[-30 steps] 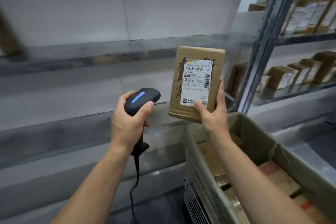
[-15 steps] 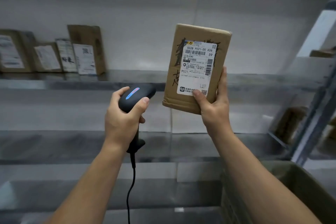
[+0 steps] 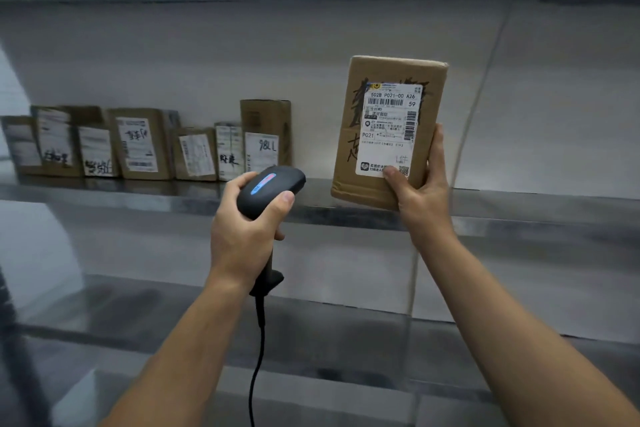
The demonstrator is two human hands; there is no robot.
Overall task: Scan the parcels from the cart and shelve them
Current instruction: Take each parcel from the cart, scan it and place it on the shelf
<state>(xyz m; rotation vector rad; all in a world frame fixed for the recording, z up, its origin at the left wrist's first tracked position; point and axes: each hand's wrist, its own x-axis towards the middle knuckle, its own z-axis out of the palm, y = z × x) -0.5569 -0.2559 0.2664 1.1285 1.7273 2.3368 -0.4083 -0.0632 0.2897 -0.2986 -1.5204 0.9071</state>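
Parcel [image 3: 386, 163]: brown cardboard, white label

A parcel depot: metal shelving [image 3: 311, 194] against a white wall, labelled cardboard parcels [image 3: 138, 144] standing in a row on it.

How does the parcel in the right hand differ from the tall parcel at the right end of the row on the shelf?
The held parcel is in the air, gripped by the right hand at its lower corner; the tall shelf parcel stands on the shelf. The held parcel's label fills most of its face; the shelf parcel's label sits low, with handwriting. Both are brown cardboard with white labels.
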